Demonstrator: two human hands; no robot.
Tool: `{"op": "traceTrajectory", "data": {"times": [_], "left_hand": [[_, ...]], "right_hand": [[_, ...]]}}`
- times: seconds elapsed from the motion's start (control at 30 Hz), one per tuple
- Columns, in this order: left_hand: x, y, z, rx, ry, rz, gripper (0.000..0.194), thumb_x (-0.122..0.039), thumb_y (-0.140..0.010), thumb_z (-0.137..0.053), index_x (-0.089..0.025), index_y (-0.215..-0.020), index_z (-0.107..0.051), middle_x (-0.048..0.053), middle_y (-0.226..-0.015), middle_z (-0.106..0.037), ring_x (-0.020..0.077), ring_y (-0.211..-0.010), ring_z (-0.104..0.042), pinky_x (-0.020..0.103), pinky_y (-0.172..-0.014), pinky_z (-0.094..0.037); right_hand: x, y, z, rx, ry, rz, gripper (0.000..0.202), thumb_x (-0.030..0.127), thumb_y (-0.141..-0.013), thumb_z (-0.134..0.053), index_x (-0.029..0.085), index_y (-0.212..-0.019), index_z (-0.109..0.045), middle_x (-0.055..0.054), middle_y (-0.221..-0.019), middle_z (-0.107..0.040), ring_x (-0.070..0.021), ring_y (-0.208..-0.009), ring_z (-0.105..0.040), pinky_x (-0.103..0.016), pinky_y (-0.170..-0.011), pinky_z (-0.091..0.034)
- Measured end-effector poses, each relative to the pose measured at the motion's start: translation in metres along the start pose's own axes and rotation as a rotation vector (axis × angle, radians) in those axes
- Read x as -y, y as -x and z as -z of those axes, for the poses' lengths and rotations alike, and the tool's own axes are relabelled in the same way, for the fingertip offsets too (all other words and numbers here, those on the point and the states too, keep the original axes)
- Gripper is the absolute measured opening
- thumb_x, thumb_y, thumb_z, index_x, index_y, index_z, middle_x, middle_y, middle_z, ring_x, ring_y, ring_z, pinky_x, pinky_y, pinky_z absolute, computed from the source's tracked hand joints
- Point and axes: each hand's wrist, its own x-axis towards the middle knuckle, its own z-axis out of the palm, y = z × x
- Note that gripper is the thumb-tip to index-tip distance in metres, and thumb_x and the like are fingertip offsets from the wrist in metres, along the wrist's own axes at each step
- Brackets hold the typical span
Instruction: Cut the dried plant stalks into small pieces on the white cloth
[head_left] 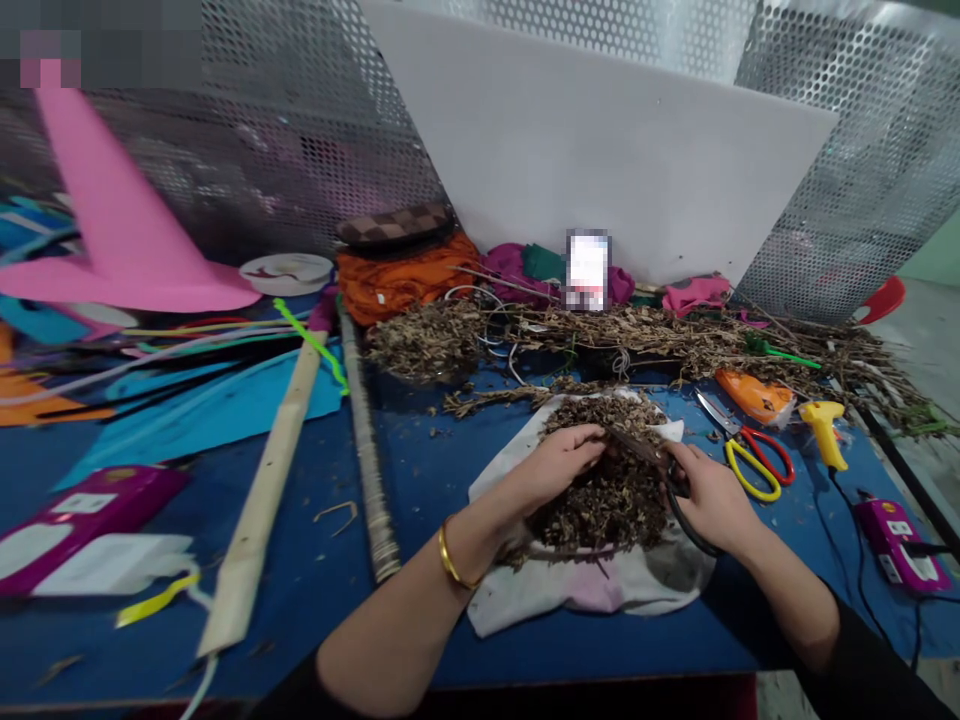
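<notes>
One blue worktop (300, 600), one white cloth (540, 597), one heap of dried plant bits (592, 510), two hands, one pair of dark scissors (636, 446).
One white board (600, 150) stands across the upper middle of the frame, and one pink pointed hat (120, 220) is at upper left; the heap lies on the cloth at lower centre, below and between both hands. The right hand (712, 495), right of centre, is closed around the handles of the dark scissors, whose blades point left over the heap to near the left hand (566, 460); that one has its fingers curled together, and whether they pinch anything cannot be told. One second pair of scissors (752, 466), red-and-yellow-handled, and one yellow glue gun (825, 435) lie at centre right.
</notes>
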Motion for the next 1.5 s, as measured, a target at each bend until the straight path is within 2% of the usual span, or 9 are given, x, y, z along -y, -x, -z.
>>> {"op": "traceTrajectory", "data": {"times": [0.1, 0.23, 0.37, 0.53, 0.73, 0.93, 1.27, 1.5], "left_hand": [[0.0, 0.0, 0.001, 0.004, 0.024, -0.013, 0.027, -0.038, -0.077, -0.047, -0.013, -0.079, -0.056, -0.006, -0.056, -0.036, 0.0075, -0.05, -0.029, 0.02, -0.048, -0.022], [-0.002, 0.0, -0.002, 0.033, -0.069, -0.018, 0.021, -0.032, -0.075, -0.046, -0.014, -0.072, -0.056, -0.005, -0.054, -0.041, 0.0082, -0.051, -0.034, 0.02, -0.049, -0.025], [-0.003, 0.0, -0.004, 0.019, -0.151, -0.015, 0.023, -0.032, -0.075, -0.045, -0.014, -0.069, -0.058, -0.004, -0.053, -0.045, 0.0093, -0.053, -0.038, 0.02, -0.05, -0.028], [-0.004, 0.001, -0.004, 0.006, -0.184, -0.013, 0.028, -0.034, -0.075, -0.042, -0.013, -0.071, -0.06, -0.004, -0.052, -0.043, 0.0095, -0.051, -0.037, 0.021, -0.05, -0.027], [-0.008, 0.003, -0.003, -0.002, -0.163, 0.021, 0.028, -0.037, -0.074, -0.044, -0.014, -0.069, -0.058, -0.004, -0.051, -0.04, 0.0092, -0.05, -0.034, 0.021, -0.048, -0.024], [0.002, -0.001, -0.004, 0.076, -0.158, 0.015, 0.03, -0.037, -0.075, -0.043, -0.013, -0.072, -0.061, -0.005, -0.05, -0.038, 0.0084, -0.048, -0.031, 0.021, -0.047, -0.022], [-0.004, 0.0, -0.004, 0.053, -0.129, 0.045, 0.03, -0.037, -0.073, -0.044, -0.012, -0.071, -0.06, -0.005, -0.05, -0.038, 0.0086, -0.048, -0.031, 0.022, -0.048, -0.022], [0.002, -0.002, -0.005, 0.072, -0.123, 0.027, 0.027, -0.034, -0.074, -0.044, -0.012, -0.071, -0.06, -0.005, -0.05, -0.038, 0.0083, -0.048, -0.031, 0.022, -0.048, -0.022]], "right_hand": [[0.003, 0.001, 0.002, 0.008, -0.008, 0.016, 0.043, 0.028, -0.079, -0.05, 0.023, -0.121, -0.042, -0.004, -0.1, -0.054, -0.0152, -0.078, -0.054, -0.022, -0.064, -0.032], [0.005, 0.001, 0.0, 0.02, 0.019, 0.018, 0.04, 0.029, -0.079, -0.05, 0.023, -0.118, -0.043, -0.005, -0.103, -0.053, -0.0159, -0.08, -0.054, -0.023, -0.064, -0.032], [0.005, 0.0, -0.003, 0.037, 0.067, 0.024, 0.039, 0.028, -0.079, -0.048, 0.021, -0.117, -0.043, -0.006, -0.104, -0.054, -0.0173, -0.081, -0.055, -0.024, -0.065, -0.032], [0.001, 0.0, -0.006, 0.077, 0.047, 0.047, 0.044, 0.02, -0.075, -0.047, 0.021, -0.119, -0.041, -0.007, -0.107, -0.055, -0.0182, -0.089, -0.055, -0.023, -0.07, -0.034], [0.002, 0.001, -0.005, 0.098, 0.04, 0.052, 0.039, 0.018, -0.074, -0.048, 0.021, -0.114, -0.044, -0.006, -0.103, -0.057, -0.0181, -0.09, -0.054, -0.022, -0.07, -0.033], [0.007, 0.001, -0.002, 0.084, 0.057, 0.04, 0.045, 0.025, -0.076, -0.048, 0.02, -0.12, -0.039, -0.008, -0.108, -0.054, -0.0191, -0.089, -0.055, -0.024, -0.07, -0.035], [0.003, 0.001, -0.004, 0.087, 0.025, 0.056, 0.035, 0.019, -0.075, -0.046, 0.021, -0.11, -0.045, -0.006, -0.102, -0.057, -0.0179, -0.088, -0.055, -0.023, -0.069, -0.034], [0.005, 0.002, -0.006, 0.068, 0.111, 0.057, 0.046, 0.025, -0.077, -0.046, 0.019, -0.122, -0.038, -0.009, -0.108, -0.054, -0.02, -0.088, -0.055, -0.025, -0.069, -0.034]]}}
